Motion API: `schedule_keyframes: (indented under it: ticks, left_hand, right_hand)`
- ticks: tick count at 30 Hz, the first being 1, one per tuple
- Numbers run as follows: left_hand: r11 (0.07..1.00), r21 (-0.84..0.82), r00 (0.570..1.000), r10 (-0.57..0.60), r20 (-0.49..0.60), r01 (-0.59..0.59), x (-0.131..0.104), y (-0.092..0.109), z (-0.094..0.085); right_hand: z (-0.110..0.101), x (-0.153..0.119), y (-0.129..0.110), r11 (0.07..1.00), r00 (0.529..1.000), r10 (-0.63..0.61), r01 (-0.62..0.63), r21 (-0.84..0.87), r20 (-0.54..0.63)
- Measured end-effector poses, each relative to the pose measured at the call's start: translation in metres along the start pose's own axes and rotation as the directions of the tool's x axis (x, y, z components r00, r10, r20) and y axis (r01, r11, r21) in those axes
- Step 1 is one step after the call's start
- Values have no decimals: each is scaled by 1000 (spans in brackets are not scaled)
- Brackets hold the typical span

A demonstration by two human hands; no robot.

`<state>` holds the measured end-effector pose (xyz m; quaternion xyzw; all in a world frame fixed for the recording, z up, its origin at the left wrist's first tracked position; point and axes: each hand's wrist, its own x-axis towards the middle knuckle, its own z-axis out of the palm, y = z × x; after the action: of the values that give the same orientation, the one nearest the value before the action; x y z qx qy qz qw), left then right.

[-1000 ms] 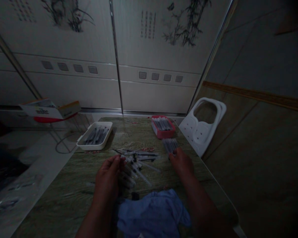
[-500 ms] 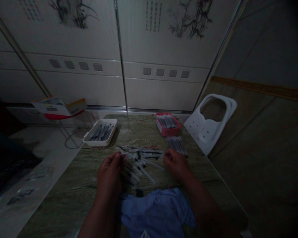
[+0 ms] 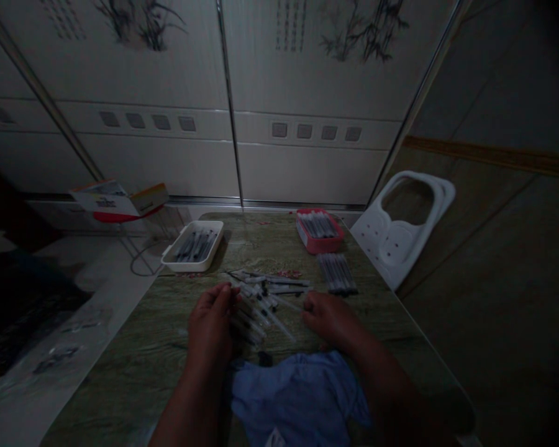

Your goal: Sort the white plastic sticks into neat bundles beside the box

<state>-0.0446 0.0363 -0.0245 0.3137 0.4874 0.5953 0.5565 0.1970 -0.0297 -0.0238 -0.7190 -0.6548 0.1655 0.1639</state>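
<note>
Several slim clear pens with black parts lie in a loose pile (image 3: 272, 304) on the table between my hands. My left hand (image 3: 212, 320) is at the pile's left edge, thumb and fingertips pinched together; what they hold, if anything, is hidden. At the right of the pile my right hand (image 3: 328, 316) is closed, its fingers close to the end of a clear pen (image 3: 286, 302). I cannot tell whether it grips that pen. Beyond this hand lies a neat row of pens (image 3: 336, 273), side by side.
A white tray (image 3: 193, 266) of pens stands at the back left, a pink basket (image 3: 320, 245) of pens at the back right. Blue cloth (image 3: 298, 397) lies at the table's (image 3: 135, 347) near side. A white folding chair (image 3: 395, 239) is on the right, an open box (image 3: 121, 202) on a red stool behind left.
My right hand has moved slightly left and down, away from the row of pens, whose lower ends now show. My left hand stays pinched at the pile. The view has shifted a little.
</note>
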Motion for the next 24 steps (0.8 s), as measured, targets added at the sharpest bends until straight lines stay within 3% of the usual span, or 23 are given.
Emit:
schedule_keyframes:
  ticks: [5, 8, 13, 17, 20, 24]
  left_hand:
    - [999, 51, 999, 13, 36, -15, 0, -2, 0]
    - [996, 84, 991, -20, 132, 9, -4, -2, 4]
    - [972, 175, 890, -218, 400, 159, -22, -1, 15]
    - [967, 199, 841, -237, 487, 157, -28, -3, 17]
    - [974, 156, 868, -218, 447, 165, -22, -5, 13]
    - [990, 73, 939, -140, 315, 123, -9, -5, 8]
  right_hand:
    - [-5, 0, -1, 997, 1000, 8, -6, 71, -20]
    - [-5, 0, -4, 976, 997, -11, 26, 214, -73]
    - [2, -2, -20, 920, 995, -68, 89, 381, -69]
    - [6, -4, -30, 892, 985, -160, 169, 419, -56]
    - [9, -1, -23, 885, 991, -121, 135, 446, -59]
    - [8, 6, -2, 910, 982, 57, 24, 414, -182]
